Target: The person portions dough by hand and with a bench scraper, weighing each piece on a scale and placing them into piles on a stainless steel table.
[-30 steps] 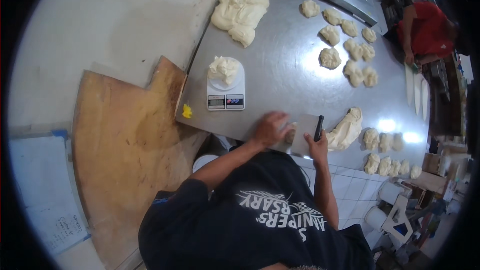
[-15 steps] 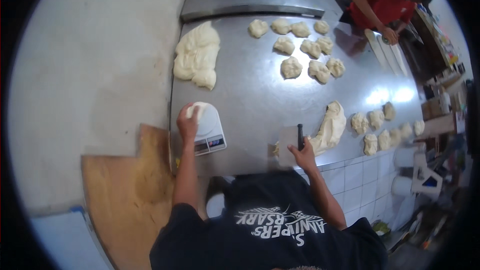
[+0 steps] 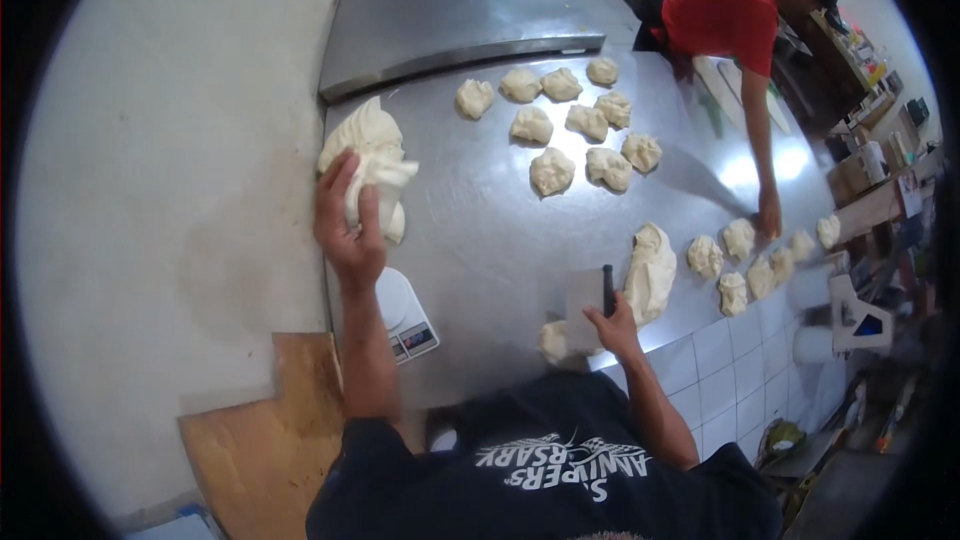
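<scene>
My left hand [image 3: 350, 225] grips a pale piece of dough [image 3: 388, 175] over the large dough mass [image 3: 362, 130] at the table's left edge; where the piece ends and the mass begins is hard to see. Just nearer to me lies a white kitchen scale [image 3: 402, 305] with a bare round plate. A dough scraper [image 3: 584, 315] with a flat blade and black handle is in my right hand [image 3: 618, 328], upright at the table's front. Left of its blade sits a small dough lump [image 3: 552, 341]; to the right is a long dough strip [image 3: 652, 270].
Several dough portions [image 3: 552, 171] stand in rows on the steel table [image 3: 480, 240], with more [image 3: 705, 256] at the right. A person in red [image 3: 720, 10] reaches an arm [image 3: 762, 140] over the right side. A wall [image 3: 200, 140] borders the left.
My left hand has moved from the scale up to the large dough mass, taking the dough piece off the plate. The other person's arm now stretches to the right-hand portions.
</scene>
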Available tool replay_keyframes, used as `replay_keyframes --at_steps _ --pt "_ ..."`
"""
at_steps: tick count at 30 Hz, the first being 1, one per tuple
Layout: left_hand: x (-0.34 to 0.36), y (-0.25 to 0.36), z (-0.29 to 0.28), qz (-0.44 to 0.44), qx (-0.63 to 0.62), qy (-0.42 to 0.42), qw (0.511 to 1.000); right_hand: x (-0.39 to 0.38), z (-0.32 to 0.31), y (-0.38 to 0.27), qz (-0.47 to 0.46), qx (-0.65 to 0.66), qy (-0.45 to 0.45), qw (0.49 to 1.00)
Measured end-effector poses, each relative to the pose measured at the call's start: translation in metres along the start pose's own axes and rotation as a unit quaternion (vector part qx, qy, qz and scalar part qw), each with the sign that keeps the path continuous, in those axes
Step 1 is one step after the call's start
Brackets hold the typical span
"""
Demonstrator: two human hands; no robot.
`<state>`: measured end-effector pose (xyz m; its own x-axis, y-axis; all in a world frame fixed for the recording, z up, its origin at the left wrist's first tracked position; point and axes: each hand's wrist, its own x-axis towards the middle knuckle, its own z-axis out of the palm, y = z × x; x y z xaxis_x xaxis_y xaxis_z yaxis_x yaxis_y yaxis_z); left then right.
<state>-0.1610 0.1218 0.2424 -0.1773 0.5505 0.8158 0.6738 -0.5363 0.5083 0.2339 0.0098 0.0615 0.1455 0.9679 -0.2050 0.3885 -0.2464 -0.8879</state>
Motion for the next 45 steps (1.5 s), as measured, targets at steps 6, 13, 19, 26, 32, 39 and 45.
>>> replay_keyframes --at_steps 6,13,19,26,32,39,45 --pt "0.052 -0.024 0.130 0.077 -0.018 0.031 0.996 0.006 -0.013 -0.005 0.006 0.051 0.041 0.998" --pt "-0.077 -0.144 0.240 -0.325 -0.119 -0.436 0.831 0.005 -0.031 0.019 0.035 0.040 0.066 0.996" --pt "-0.286 -0.012 0.196 -0.138 -0.125 -0.519 0.834 -0.004 -0.047 0.053 0.045 0.016 0.080 0.996" --pt "-0.318 0.117 0.147 -0.064 0.001 -0.543 0.837 -0.013 -0.072 0.034 0.016 -0.001 0.037 0.999" --pt "-0.322 0.112 0.143 -0.059 0.011 -0.535 0.843 -0.019 -0.069 0.042 -0.005 -0.226 -0.050 0.973" --pt "-0.323 0.135 0.128 -0.104 0.077 -0.506 0.853 -0.030 -0.016 0.049 -0.052 -0.319 0.019 0.946" --pt "-0.321 0.101 0.129 -0.222 -0.068 -0.447 0.864 -0.007 0.018 0.053 -0.032 -0.252 -0.027 0.967"
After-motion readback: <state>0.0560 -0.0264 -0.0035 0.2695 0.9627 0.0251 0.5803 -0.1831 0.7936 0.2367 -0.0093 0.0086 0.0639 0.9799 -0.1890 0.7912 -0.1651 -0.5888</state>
